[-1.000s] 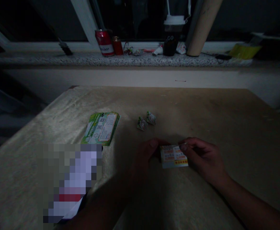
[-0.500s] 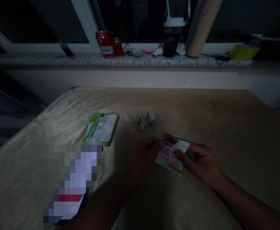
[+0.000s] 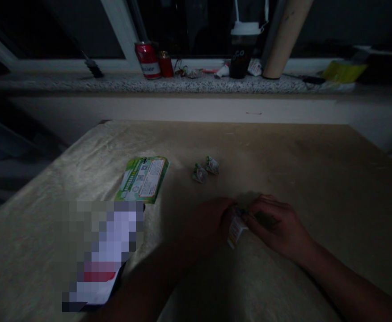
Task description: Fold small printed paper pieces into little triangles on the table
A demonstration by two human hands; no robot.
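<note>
Between both hands, low over the table, is a printed paper card (image 3: 236,231), bent and mostly hidden by the fingers. My left hand (image 3: 214,217) is closed on its left side, fingers curled. My right hand (image 3: 278,223) pinches the upper right of the card between thumb and fingers. Just beyond the hands lie two small crumpled or folded paper pieces, a left one (image 3: 200,173) and a right one (image 3: 212,165), with the same sort of print. To the left, a green and white printed card (image 3: 144,179) lies flat; whether others lie under it I cannot tell.
A pixelated, pale slab-shaped object (image 3: 108,259) lies at the table's (image 3: 316,179) near left. On the window sill (image 3: 196,84) behind stand a red can (image 3: 148,61), an orange-red container (image 3: 166,65), a lidded dark cup (image 3: 242,56), a cardboard tube (image 3: 286,40) and a yellow item (image 3: 345,71).
The card was spread fairly flat between my hands; now it is bent and bunched up. My left hand has moved a little right and turned over it. The crumpled pieces stay put.
</note>
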